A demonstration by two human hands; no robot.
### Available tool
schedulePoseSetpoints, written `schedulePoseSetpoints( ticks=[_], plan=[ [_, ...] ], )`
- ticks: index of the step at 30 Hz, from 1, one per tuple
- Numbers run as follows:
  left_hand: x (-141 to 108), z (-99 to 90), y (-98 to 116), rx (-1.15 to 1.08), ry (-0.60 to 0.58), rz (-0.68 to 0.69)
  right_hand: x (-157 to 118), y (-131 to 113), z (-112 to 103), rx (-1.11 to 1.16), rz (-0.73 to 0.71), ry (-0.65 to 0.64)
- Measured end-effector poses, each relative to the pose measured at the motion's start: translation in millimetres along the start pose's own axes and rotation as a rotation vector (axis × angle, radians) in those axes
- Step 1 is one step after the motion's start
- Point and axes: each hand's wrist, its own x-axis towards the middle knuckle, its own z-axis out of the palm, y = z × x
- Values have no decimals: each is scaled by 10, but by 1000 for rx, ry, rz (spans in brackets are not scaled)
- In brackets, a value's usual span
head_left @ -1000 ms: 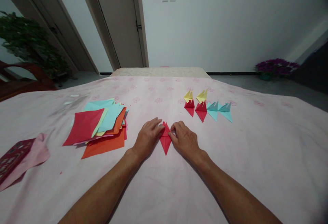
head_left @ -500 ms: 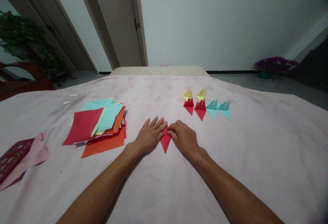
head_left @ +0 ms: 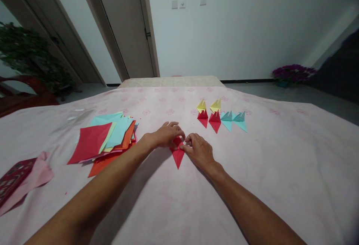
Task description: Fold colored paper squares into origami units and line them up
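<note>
A folded piece of red paper (head_left: 178, 157), kite-shaped with its point toward me, lies on the cloth between my hands. My left hand (head_left: 167, 133) arches over its upper left part, thumb and bent fingers closed at the top edge. From the right, my right hand (head_left: 200, 148) grips the paper's side edge, thumb on top and fingers curled. Beyond my right hand stand folded paper birds: two yellow ones (head_left: 215, 105) at the back, two red ones (head_left: 214, 121) before them and two light blue ones (head_left: 239, 120) to the right.
A loose stack of coloured paper squares (head_left: 94, 142) lies left of my left forearm. Farther left are a dark red patterned packet (head_left: 15, 177) and a crumpled pink piece (head_left: 42, 172). A pale pink flowered cloth (head_left: 266, 185) covers the table.
My left hand has risen from lying flat on the red paper, and its fingers now bend at the top edge. My right hand stays at the right edge. The view has shifted slightly.
</note>
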Motion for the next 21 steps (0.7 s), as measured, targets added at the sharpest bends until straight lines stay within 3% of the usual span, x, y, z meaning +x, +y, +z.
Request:
schedulePoseSetpoints(
  ticks=[4, 8, 10, 12, 17, 21],
  plan=[
    [74, -76, 23, 94, -130, 83, 12, 18, -25, 152, 112, 32],
    [18, -128, -4, 2, -151, -14, 50, 82, -26, 328, 194, 69],
    [-60, -141, -37, -138, -105, -100, 73, 128, -14, 442, 240, 89],
    [-154, -127, -53, -372, 15, -214, 91, 164, -1, 550, 256, 108],
    [-335, 99, 93, -1043, 510, -520, 89, 115, -7, 670, 140, 46],
    [-337, 322, 294, -1221, 623, -455, 59, 5, -18, 718, -23, 79]
  ],
)
